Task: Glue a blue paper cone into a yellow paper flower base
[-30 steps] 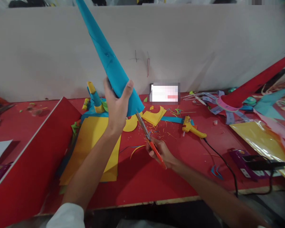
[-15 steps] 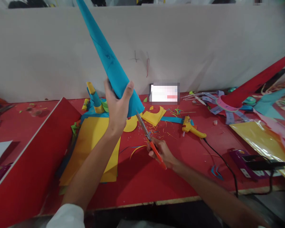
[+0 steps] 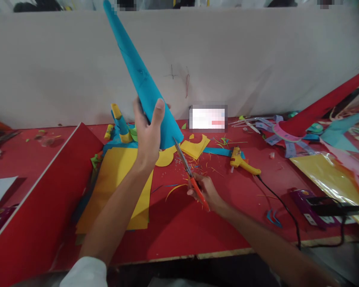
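Observation:
A long blue paper cone point(image 3: 140, 75) leans up to the left, its wide end low and its tip near the top edge. My left hand point(image 3: 151, 131) is wrapped round it close to the wide end, thumb in front. Orange-handled scissors point(image 3: 185, 163) are gripped in my right hand point(image 3: 205, 189). Their blades point up-left and the tips meet the cone's lower rim; whether they are cutting into it I cannot tell. Beneath the hands lie yellow paper pieces point(image 3: 196, 147) and thin paper scraps.
Yellow sheets point(image 3: 116, 179) are stacked beside a red divider point(image 3: 48, 191). On the right lie a yellow glue gun point(image 3: 242, 161) with a black cord, a red cone point(image 3: 311, 111) with a pink base, and a purple box point(image 3: 306, 207). A pale wall point(image 3: 77, 59) stands behind.
The blue cone's tip has come slightly down and right into view. The scissor tips lie a little further over the cone's rim. Both hands keep their hold.

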Tool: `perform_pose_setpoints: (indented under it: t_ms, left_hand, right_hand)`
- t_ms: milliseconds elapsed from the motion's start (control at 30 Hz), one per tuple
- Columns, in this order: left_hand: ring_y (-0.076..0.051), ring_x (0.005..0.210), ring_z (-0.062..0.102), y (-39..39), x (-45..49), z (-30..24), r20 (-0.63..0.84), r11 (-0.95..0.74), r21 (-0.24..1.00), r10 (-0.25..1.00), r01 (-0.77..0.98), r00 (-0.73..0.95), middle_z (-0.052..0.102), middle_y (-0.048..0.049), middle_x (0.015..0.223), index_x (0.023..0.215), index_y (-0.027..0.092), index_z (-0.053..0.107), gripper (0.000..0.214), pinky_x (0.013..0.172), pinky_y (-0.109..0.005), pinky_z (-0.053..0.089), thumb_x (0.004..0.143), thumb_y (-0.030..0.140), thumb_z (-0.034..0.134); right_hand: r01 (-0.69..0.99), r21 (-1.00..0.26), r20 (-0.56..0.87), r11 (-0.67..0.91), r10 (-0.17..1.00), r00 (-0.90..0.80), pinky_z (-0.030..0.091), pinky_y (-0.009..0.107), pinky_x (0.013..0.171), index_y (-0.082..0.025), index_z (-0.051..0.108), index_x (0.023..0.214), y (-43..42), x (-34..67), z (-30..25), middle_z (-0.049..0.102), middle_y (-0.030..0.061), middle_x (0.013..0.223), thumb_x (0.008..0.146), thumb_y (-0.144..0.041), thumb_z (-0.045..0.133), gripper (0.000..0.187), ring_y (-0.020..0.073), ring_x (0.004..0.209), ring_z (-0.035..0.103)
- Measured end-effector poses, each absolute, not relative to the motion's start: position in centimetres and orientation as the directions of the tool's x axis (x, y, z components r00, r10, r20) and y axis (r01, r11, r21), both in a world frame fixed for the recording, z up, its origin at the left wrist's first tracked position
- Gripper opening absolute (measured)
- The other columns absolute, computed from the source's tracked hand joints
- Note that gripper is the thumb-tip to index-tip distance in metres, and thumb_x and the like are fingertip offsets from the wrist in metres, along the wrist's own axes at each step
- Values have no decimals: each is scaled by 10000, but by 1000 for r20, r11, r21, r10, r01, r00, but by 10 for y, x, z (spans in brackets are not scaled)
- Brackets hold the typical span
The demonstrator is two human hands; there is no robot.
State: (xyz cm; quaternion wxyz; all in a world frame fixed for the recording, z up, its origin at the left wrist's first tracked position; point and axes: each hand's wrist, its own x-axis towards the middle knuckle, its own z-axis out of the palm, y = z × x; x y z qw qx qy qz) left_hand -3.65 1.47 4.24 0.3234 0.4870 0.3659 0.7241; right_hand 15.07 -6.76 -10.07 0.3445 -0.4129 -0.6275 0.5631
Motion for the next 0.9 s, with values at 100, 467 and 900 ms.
perform_pose_setpoints:
  t_ms: [100, 467, 900]
  left_hand:
    - [-324, 1139, 724, 16, -38, 43, 446, -499, 848, 854, -179, -268, 742, -58, 1128, 1238, 424, 628, 522, 856, -461, 641, 813, 654, 825]
    - [-324, 1215, 682, 17, -41, 44, 463, -521, 850, 813, -85, -352, 734, -44, 1157, 1393, 388, 544, 734, 928, -488, 617, 792, 697, 831]
    - [-213, 1009, 688, 20, -39, 37, 567, -598, 800, 730, 47, -382, 673, -34, 1165, 1331, 374, 583, 612, 922, -398, 634, 834, 639, 820]
  right_hand:
    - [120, -990, 11, 69, 906, -424, 329, 261, 471, -246, 466, 750, -68, 152, -99, 485, -43, 600, 723, -825, 763, 651, 114, 527, 407]
    - [65, -980, 119, 186, 821, -559, 352, 281, 542, -220, 535, 846, -71, 152, -99, 545, -12, 708, 783, -989, 517, 771, 126, 591, 434]
    - [120, -979, 79, 162, 855, -512, 321, 268, 533, -225, 505, 772, -71, 152, -88, 481, -43, 645, 800, -861, 650, 653, 110, 568, 390]
